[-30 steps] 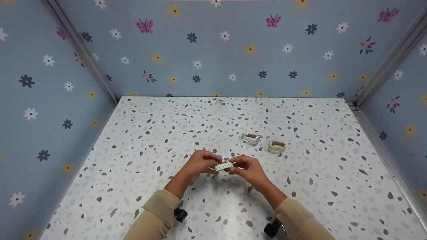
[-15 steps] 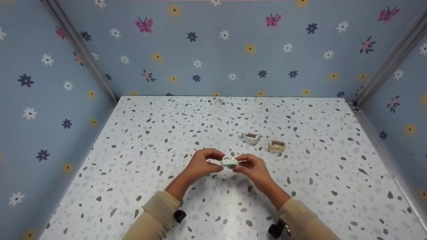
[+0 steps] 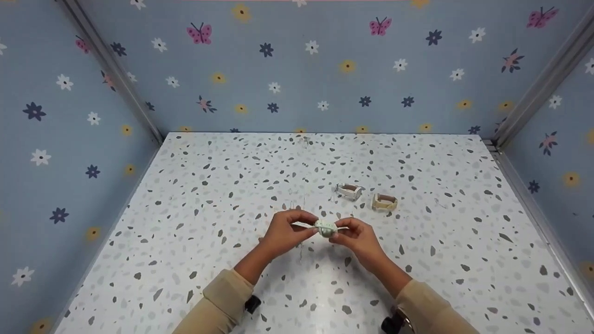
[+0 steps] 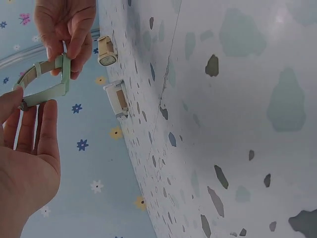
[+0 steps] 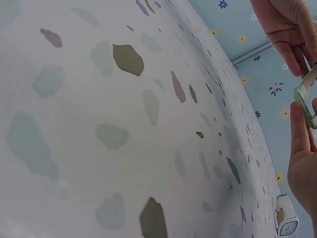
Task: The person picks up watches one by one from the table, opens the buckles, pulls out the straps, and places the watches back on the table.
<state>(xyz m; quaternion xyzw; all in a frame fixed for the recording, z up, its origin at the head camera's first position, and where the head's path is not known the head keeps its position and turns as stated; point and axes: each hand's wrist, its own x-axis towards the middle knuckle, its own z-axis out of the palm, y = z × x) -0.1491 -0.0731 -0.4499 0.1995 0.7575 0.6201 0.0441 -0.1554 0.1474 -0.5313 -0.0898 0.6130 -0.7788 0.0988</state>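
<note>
A mint-green wristwatch (image 3: 326, 227), its strap closed in a loop, is held up between both hands over the speckled table. My left hand (image 3: 288, 233) pinches the strap, with the thumb by the metal buckle (image 4: 23, 105) in the left wrist view. From the other side, my right hand (image 3: 361, 237) pinches the watch near the end of its case (image 4: 65, 74). Fingertips hide parts of the strap. Beyond the hands, a white wristwatch (image 3: 349, 191) and a beige wristwatch (image 3: 384, 202) rest on their sides on the table, their straps also looped.
The speckled white table (image 3: 222, 176) is bounded by a flowered blue back wall (image 3: 306, 79) and side panels (image 3: 60, 153). Metal posts (image 3: 111, 69) stand at the corners. Fine, thin lines mark the tabletop near the left hand.
Both hands have shifted slightly right with the mint-green wristwatch. The watch has turned, so the visible side of its loop differs. The white and beige wristwatches stay in place.
</note>
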